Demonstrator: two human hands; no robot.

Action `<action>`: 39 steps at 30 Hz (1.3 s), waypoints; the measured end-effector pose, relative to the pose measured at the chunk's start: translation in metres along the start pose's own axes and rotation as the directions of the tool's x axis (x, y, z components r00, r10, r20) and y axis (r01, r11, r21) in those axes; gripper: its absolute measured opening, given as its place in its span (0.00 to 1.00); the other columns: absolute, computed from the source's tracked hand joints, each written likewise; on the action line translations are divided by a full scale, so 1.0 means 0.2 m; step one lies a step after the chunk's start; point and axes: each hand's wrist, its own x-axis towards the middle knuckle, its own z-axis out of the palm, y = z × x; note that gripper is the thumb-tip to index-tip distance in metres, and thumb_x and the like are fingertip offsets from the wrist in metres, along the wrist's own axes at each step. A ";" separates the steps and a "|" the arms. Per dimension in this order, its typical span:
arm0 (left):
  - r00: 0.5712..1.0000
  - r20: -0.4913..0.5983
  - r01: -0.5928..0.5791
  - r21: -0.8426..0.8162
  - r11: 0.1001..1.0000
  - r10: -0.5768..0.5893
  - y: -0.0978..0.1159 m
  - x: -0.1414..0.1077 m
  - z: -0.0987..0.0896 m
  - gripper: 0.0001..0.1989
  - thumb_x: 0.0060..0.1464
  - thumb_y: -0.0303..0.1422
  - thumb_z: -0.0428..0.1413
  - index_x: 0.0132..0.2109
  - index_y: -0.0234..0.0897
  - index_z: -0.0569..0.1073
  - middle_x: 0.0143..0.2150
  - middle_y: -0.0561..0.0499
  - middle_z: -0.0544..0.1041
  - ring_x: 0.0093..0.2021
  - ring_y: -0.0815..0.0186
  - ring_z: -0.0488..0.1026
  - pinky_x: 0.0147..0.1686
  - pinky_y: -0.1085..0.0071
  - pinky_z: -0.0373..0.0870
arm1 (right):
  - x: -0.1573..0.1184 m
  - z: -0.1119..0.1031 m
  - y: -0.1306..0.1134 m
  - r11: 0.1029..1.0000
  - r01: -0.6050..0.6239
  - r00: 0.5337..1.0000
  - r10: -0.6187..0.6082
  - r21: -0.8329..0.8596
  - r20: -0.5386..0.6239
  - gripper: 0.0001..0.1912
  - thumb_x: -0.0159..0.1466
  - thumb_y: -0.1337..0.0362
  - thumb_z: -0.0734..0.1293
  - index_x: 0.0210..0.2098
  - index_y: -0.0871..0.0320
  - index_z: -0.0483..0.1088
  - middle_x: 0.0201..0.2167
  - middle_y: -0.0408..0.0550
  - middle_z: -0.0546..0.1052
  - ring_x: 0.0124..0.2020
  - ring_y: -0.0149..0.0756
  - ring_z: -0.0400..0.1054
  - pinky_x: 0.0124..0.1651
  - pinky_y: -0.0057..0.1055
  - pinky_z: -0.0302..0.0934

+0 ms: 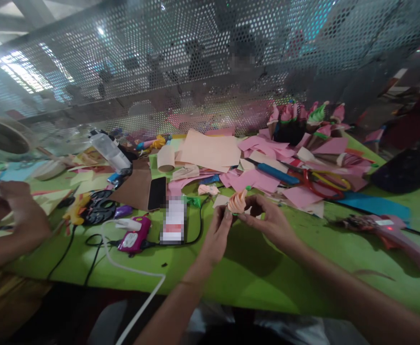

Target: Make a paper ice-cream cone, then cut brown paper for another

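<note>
Above the green table's front part, I hold a peach ice-cream-shaped swirl (237,203) with a green tip between both hands. My left hand (217,232) grips its lower left side with thumb and fingers. From the right, my right hand (267,216) pinches it near the lower edge, its index finger curled. The swirl's underside is partly hidden by my fingers. Just behind it lies a small pale peach piece (208,189). A pink glue gun (389,227) with a lit red light rests to the right.
Red- and yellow-handled scissors (319,186) and a blue cutter (276,172) lie among pink sheets (256,179). A dark holder (289,132) bears several similar swirls. Leftward are a phone (174,223), a magenta power strip (135,235), cables and another person's arm (19,230). A perforated metal screen (181,72) stands behind.
</note>
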 end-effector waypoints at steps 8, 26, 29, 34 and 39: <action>0.995 -0.045 -0.085 0.163 0.983 0.094 0.00 -0.02 0.01 0.23 0.61 0.52 0.53 0.52 0.39 0.69 0.55 0.44 0.73 0.56 0.59 0.70 0.60 0.62 0.64 | -0.01 0.00 0.00 0.997 0.025 1.000 -0.025 -0.070 -0.002 0.18 0.61 0.47 0.69 0.38 0.56 0.69 0.36 0.48 0.75 0.32 0.36 0.67 0.31 0.33 0.62; 0.989 0.050 -0.147 0.299 0.943 0.139 0.03 -0.03 0.01 0.21 0.65 0.48 0.48 0.55 0.38 0.65 0.55 0.42 0.72 0.56 0.59 0.69 0.61 0.61 0.62 | -0.01 0.00 -0.01 0.996 0.025 1.000 -0.025 -0.082 0.000 0.19 0.60 0.46 0.69 0.38 0.56 0.70 0.33 0.48 0.75 0.31 0.37 0.67 0.32 0.33 0.61; 0.993 0.027 -0.118 0.257 0.959 0.115 0.04 -0.04 0.01 0.21 0.65 0.49 0.49 0.54 0.37 0.66 0.55 0.43 0.72 0.57 0.59 0.69 0.61 0.61 0.62 | -0.01 0.00 -0.01 0.997 0.015 1.000 -0.015 -0.078 0.000 0.20 0.60 0.46 0.69 0.38 0.56 0.70 0.33 0.48 0.75 0.31 0.37 0.67 0.32 0.33 0.61; 0.998 0.004 -0.066 0.135 0.989 0.067 0.04 -0.03 0.02 0.23 0.60 0.51 0.54 0.52 0.38 0.69 0.54 0.44 0.73 0.58 0.58 0.68 0.61 0.63 0.62 | -0.01 0.00 -0.02 0.998 0.022 1.000 -0.023 -0.053 -0.003 0.18 0.60 0.48 0.70 0.38 0.55 0.70 0.33 0.47 0.75 0.31 0.37 0.66 0.32 0.33 0.61; 0.999 0.007 0.043 -0.018 0.999 -0.043 0.00 0.00 0.00 0.25 0.58 0.55 0.55 0.50 0.39 0.71 0.43 0.50 0.74 0.45 0.63 0.71 0.46 0.69 0.69 | 0.00 0.00 0.00 1.000 0.015 1.000 -0.015 0.012 -0.008 0.15 0.60 0.50 0.70 0.36 0.54 0.70 0.34 0.47 0.75 0.33 0.37 0.67 0.33 0.33 0.61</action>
